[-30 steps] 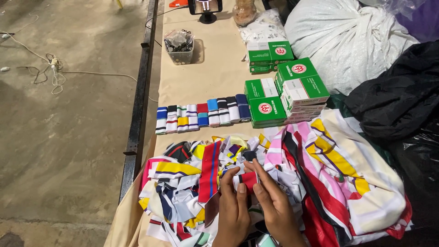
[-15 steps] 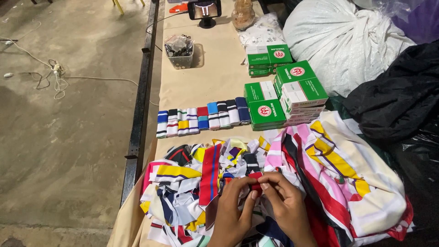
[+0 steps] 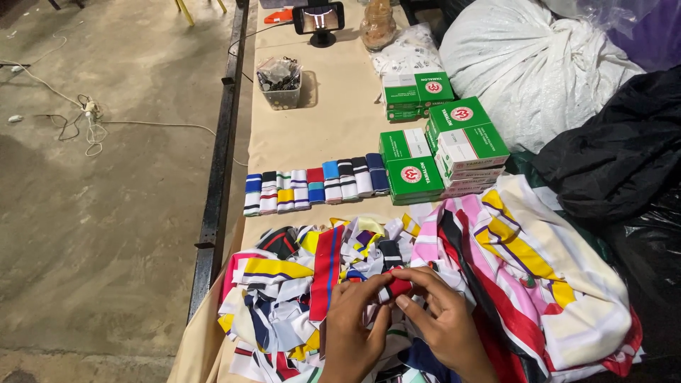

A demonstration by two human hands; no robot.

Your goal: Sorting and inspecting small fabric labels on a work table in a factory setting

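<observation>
Both hands work over a heap of striped knit-trim offcuts (image 3: pixel 305 298) at the near end of the cloth-covered table (image 3: pixel 333 135). The left hand (image 3: pixel 352 330) and right hand (image 3: pixel 443 323) meet on one small folded piece, a red, white and black ribbed strip (image 3: pixel 392 287). Thumbs and forefingers of both hands are pinched narrowly on it, holding it just above the heap. The remaining fingers are curled loosely.

Judged from the grip, the step in hand is folding or squaring up a single strip drawn from the heap. A row of folded strips (image 3: pixel 316 188) lies side by side farther along the table, in blue, red, white, yellow and black bands. The next move would seem to call for keeping the fold tight, edges aligned, and setting the piece level with that row.

Packages: a stack of green and white rectangular boxes (image 3: pixel 464 145) stands right of the row, each with a round red-and-white emblem on the lid. One flat box (image 3: pixel 410 164) lies just beside the row's right end. A second, smaller stack of the same boxes (image 3: pixel 415 93) sits farther back. A clear plastic tub (image 3: pixel 279 84) holding small dark items stands near the table's left edge. A phone on a stand (image 3: pixel 318 19) is at the far end, with a glass jar (image 3: pixel 377 25) next to it. A large white sack (image 3: pixel 532 67) and a black bag (image 3: pixel 617 152) occupy the right side. A bundle of wide striped fabric (image 3: pixel 539 276) lies right of the hands.
</observation>
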